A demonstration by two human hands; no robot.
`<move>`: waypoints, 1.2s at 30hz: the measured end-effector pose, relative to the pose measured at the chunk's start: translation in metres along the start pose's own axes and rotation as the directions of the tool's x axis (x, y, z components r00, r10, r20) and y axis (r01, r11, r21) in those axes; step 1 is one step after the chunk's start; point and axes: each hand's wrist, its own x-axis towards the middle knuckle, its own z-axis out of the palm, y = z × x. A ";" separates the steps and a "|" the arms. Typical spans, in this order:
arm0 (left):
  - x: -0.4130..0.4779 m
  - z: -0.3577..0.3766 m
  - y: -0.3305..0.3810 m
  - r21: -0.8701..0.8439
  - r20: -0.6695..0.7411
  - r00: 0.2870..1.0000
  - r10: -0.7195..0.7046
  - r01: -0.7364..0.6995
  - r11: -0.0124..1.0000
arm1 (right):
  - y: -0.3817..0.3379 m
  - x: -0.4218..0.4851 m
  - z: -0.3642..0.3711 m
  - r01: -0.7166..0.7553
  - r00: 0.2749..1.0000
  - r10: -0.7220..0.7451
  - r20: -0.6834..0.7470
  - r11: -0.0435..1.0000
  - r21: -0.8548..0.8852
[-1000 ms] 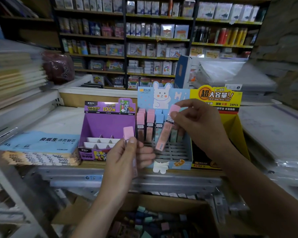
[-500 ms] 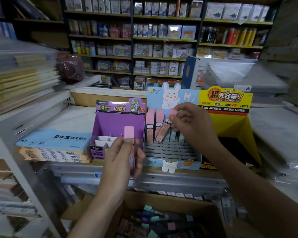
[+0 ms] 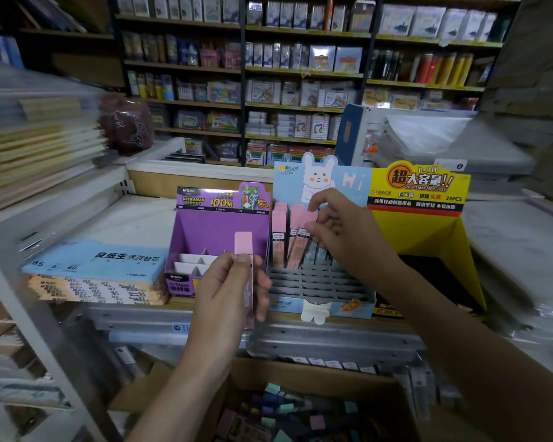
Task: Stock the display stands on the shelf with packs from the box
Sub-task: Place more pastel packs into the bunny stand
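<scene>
- Dim shop interior; back wall taken up by dark shelving units [image 3: 304, 71] packed with small stationery boxes and cards.
- Yellow price strips along the shelf edges.
- Left: blurred stacks of paper pads [image 3: 35, 135] on white racking.
- Dark red bag [image 3: 126, 126] sits beyond the stacks.
- Right: clear plastic-wrapped sheets [image 3: 428, 138] piled up, rough grey wall [image 3: 543, 74] behind.
- Metal shelf rail [image 3: 300, 330] crosses the foreground.

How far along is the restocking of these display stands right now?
Early. A few pink packs stand in the blue stand's back row. The right hand is slotting another; the left hand holds one ready. Most slots, the purple stand and the box remain.
</scene>
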 end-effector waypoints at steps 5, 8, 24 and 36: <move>0.002 0.000 0.000 -0.008 0.003 1.000 0.013 -0.013 1.000 | 0.001 0.003 0.006 0.081 0.996 -0.078 0.040 0.994 -0.079; 0.004 -0.002 -0.002 0.004 -0.002 1.000 0.030 -0.030 1.000 | 0.002 0.004 0.010 0.126 0.991 -0.118 0.063 0.982 -0.141; 0.035 0.006 0.022 0.182 0.134 0.964 0.229 -0.251 0.951 | 0.008 -0.046 -0.021 -0.042 0.983 0.030 -0.183 0.997 -0.059; 0.064 0.014 0.016 0.369 0.190 0.945 0.267 -0.320 0.872 | 0.050 -0.117 -0.056 -0.222 0.967 0.158 -0.200 0.906 -0.360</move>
